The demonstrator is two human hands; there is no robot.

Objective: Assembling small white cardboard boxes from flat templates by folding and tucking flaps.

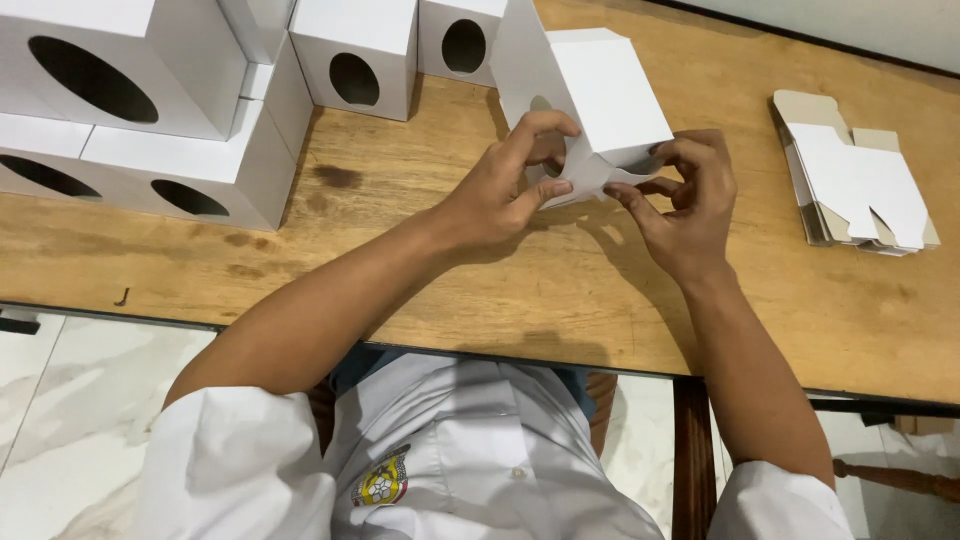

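A white cardboard box [600,95] is held tilted above the wooden table [420,270], its open end toward me. My left hand [505,185] grips its lower left side, thumb and fingers pinching a flap near an oval cutout. On the lower right edge my right hand [685,205] pinches the bottom flaps with bent fingers. Both hands touch the same box.
Several assembled white boxes with oval holes [150,110] are stacked at the back left, two more [355,55] behind the held box. A pile of flat unfolded box blanks [855,180] lies at the right. The table's near edge runs just above my white shirt.
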